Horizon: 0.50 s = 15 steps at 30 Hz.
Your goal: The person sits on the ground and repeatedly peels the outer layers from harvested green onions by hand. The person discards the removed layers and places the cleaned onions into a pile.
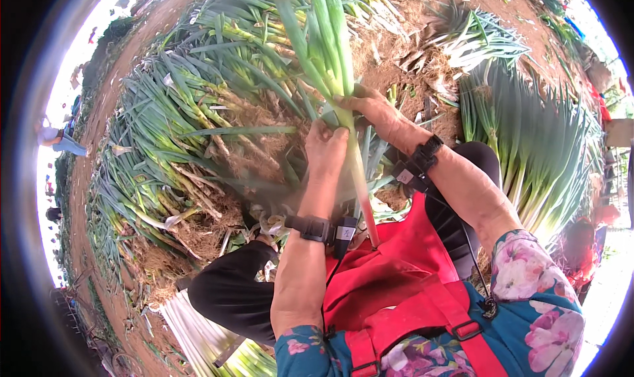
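Note:
A long green onion (359,179) stands upright in front of me, its green leaves fanning out at the top and its pale root end resting against the red apron (380,284). Just below where the leaves spread, my right hand (380,113) is closed round the stalk. My left hand (326,147) is beside the stalk, thumb and fingers pinched together; what lies between them is too small to make out. Bands with small boxes are strapped to both wrists.
Heaps of untrimmed green onions (168,119) with brown roots lie on the left and ahead. Cleaned onions (535,139) are piled at the right, and white stalks (201,324) lie at lower left. Loose roots and leaf scraps cover the brown soil. Another person (63,139) is at the far left.

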Available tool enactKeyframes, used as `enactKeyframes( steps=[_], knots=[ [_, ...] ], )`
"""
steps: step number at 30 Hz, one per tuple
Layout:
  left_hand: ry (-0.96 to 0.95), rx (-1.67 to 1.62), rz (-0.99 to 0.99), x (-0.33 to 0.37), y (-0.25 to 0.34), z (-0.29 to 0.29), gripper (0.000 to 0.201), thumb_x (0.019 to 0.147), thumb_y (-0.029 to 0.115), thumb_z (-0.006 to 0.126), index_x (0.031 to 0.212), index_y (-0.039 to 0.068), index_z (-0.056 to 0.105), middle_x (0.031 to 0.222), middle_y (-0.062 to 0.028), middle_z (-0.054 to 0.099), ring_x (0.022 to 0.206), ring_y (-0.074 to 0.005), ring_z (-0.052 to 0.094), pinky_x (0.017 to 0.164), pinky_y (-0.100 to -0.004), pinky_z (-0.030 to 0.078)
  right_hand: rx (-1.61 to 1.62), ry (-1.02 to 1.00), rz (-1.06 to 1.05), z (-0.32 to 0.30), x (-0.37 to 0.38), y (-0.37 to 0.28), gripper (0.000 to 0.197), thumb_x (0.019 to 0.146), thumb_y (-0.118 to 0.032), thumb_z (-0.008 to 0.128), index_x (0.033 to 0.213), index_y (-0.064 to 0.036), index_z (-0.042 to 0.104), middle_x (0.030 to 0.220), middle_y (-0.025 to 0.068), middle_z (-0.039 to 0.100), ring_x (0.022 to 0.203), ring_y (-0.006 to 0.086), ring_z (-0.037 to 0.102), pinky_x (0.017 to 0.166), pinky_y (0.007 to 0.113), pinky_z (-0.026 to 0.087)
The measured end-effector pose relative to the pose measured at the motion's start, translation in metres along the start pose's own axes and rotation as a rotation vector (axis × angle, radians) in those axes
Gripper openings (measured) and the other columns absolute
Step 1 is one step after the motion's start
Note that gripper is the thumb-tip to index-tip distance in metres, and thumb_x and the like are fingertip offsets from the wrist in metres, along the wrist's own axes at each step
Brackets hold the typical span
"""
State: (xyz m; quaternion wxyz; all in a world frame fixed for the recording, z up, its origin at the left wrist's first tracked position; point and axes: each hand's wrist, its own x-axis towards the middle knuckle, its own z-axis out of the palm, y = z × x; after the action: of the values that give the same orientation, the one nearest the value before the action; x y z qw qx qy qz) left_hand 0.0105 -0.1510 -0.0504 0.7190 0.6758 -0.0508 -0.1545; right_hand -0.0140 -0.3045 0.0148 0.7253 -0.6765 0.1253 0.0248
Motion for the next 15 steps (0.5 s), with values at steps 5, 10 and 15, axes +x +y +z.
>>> enactKeyframes(
  steps=[5,10,15],
  knots=[
    [-0.016,-0.179,-0.06,-0.002,0.005,0.002,0.027,0.081,0.01,0.067,0.106,0.002,0.06,0.093,-0.0059,0.065,0.079,-0.0132,0.065,0.064,-0.0281,0.055,-0.061,0.005,-0.018,0.006,-0.007,-0.003,0.047,0.092,-0.04,0.069,0.12,-0.0028,0.064,0.094,0.0032,0.065,0.08,0.0106,0.061,0.064,0.026,0.048],
    [-0.01,-0.126,-0.046,0.001,0.004,0.004,0.029,0.083,0.011,0.068,0.108,0.0,0.06,0.095,-0.0075,0.066,0.076,-0.0139,0.064,0.065,-0.0289,0.055,-0.038,-0.001,-0.038,0.004,-0.008,0.001,0.044,0.091,-0.038,0.07,0.118,-0.0027,0.065,0.094,0.0029,0.066,0.079,0.0108,0.061,0.064,0.025,0.048],
    [-0.008,-0.097,0.018,0.001,0.002,0.007,0.029,0.083,0.008,0.067,0.11,-0.002,0.061,0.093,-0.0068,0.066,0.074,-0.0129,0.063,0.068,-0.029,0.053,0.041,-0.054,-0.077,-0.001,-0.012,0.0,0.041,0.092,-0.034,0.07,0.119,-0.0026,0.065,0.098,0.0043,0.067,0.084,0.0125,0.063,0.072,0.027,0.051]
  ],
)
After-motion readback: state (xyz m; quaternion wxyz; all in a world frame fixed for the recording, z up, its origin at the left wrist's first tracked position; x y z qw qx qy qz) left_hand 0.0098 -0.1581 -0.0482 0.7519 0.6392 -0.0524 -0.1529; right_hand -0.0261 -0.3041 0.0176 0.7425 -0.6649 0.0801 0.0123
